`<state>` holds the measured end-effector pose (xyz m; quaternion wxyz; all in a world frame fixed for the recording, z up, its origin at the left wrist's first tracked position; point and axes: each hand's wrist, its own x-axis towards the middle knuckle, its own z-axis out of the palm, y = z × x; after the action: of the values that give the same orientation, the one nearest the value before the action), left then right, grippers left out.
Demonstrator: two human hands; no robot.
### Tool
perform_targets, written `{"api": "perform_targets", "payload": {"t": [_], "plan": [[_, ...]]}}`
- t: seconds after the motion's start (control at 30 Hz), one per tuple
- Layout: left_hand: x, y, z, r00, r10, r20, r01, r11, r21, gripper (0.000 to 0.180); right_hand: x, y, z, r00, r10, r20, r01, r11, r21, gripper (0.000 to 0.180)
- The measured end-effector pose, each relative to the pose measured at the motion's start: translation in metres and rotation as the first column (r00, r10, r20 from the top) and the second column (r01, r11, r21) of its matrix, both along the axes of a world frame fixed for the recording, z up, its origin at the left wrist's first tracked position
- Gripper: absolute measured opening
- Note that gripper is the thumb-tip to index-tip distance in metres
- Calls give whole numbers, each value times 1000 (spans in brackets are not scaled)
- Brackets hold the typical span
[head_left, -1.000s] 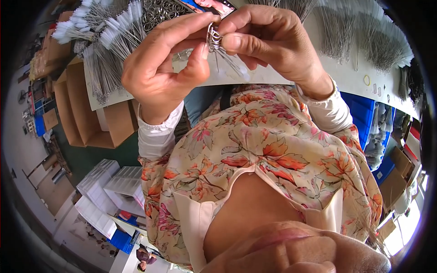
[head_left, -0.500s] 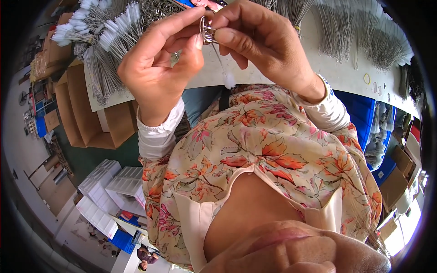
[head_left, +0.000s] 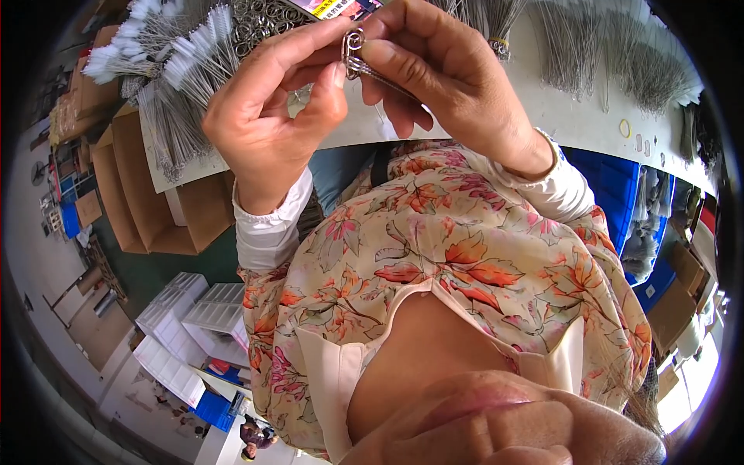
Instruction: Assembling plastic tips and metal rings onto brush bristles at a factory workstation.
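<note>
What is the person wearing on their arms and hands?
Both hands are bare: no gloves, and no rings or watch that I can see. The left hand comes out of a white ribbed cuff. The right hand has a white cuff too. Over these lies a cream blouse printed with orange, red and pink flowers and leaves.
</note>
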<state>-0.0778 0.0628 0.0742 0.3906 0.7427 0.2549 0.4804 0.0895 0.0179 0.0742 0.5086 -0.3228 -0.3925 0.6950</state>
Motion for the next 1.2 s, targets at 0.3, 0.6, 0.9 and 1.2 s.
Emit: {"api": "perform_targets", "payload": {"t": [0.3, 0.6, 0.9, 1.2], "plan": [[0, -3, 0, 997, -3, 73, 3, 1000, 13, 31, -7, -3, -8, 995, -99, -6, 99, 987, 125, 9], [-2, -2, -3, 999, -11, 46, 10, 999, 33, 31, -1, 0, -15, 994, -83, 74, 61, 963, 263, 5], [-2, -4, -9, 998, 21, 56, -24, 999, 41, 29, 12, 4, -9, 982, 10, 188, -44, 983, 179, 9], [-17, 14, 10, 976, -59, -211, 77, 994, 78, 17, 10, 6, -9, 988, 92, 126, -106, 989, 103, 14]]}}
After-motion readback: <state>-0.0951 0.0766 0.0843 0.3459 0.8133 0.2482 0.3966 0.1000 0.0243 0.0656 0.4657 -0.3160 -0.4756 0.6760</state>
